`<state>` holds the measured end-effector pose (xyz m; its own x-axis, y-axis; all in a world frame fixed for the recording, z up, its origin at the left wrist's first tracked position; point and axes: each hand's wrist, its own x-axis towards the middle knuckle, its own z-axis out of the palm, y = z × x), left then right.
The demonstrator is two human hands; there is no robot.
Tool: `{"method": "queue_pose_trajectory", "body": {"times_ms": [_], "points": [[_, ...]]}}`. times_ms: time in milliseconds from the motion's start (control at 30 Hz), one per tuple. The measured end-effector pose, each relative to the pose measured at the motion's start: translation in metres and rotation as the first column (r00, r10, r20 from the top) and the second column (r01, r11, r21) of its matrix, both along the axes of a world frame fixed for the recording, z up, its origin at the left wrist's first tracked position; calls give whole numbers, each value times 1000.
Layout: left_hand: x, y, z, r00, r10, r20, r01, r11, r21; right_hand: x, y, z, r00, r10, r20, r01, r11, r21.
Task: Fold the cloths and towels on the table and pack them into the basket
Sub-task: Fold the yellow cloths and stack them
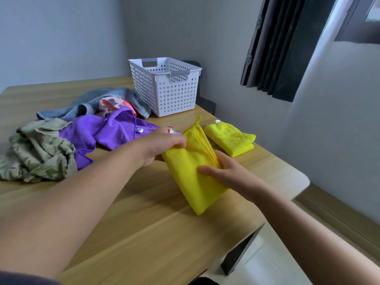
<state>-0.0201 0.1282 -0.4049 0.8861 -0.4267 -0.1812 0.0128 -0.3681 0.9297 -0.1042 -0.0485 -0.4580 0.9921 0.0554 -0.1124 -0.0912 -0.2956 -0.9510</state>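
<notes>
Holds a yellow cloth (189,182), folded long, at the centre of the frame over the table (144,233). Pinches its upper end with the curled fingers of the left hand (162,147); grips its right edge with the right hand (224,171), thumb flat on top. Has a second yellow cloth (230,138) folded just to the right, a white basket (166,91) above centre, and a loose heap at left: purple cloth (107,132), green cloth (39,155), grey towel (90,102), pink cloth (115,103).

Grey walls (61,38), dark curtain (277,48), wooden table (154,233).
</notes>
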Motion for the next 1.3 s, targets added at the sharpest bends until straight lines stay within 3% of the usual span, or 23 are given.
{"method": "queue_pose_trajectory", "body": {"times_ms": [133, 233, 467, 667, 767, 933, 1000, 1067, 1133, 1200, 1300], "points": [[24, -28, 14, 994, 71, 78, -73, 997, 16, 7, -29, 6, 987, -137, 78, 118, 971, 209], [51, -61, 11, 979, 79, 188, -95, 993, 73, 27, -58, 9, 954, -287, 86, 265, 943, 201], [117, -136, -13, 889, 154, 431, -231, 964, 132, 85, -105, 8, 809, -505, 301, 524, 851, 18], [145, -164, -54, 899, 110, 423, -275, 894, 353, 111, -121, -18, 794, -524, 308, 605, 731, -316], [147, -171, -69, 878, 140, 458, -349, 843, 410, 113, -121, -28, 768, -526, 365, 638, 683, -356], [144, -178, -64, 819, 56, 571, -397, 774, 493, 107, -120, -26, 732, -530, 428, 677, 631, -378], [141, -180, -65, 753, 40, 656, -440, 772, 458, 102, -117, -26, 741, -502, 447, 672, 558, -488], [135, -181, -65, 573, 20, 819, -488, 812, 321, 99, -115, -28, 748, -457, 481, 663, 482, -573], [126, -184, -61, 435, -34, 900, -398, 889, 227, 100, -116, -30, 754, -468, 462, 657, 508, -557], [118, -189, -62, 483, -215, 849, -249, 895, 369, 103, -117, -31, 760, -493, 424, 649, 544, -532], [116, -194, -77, 660, -504, 558, -28, 725, 688, 104, -117, -32, 753, -526, 395, 655, 549, -519]]}}
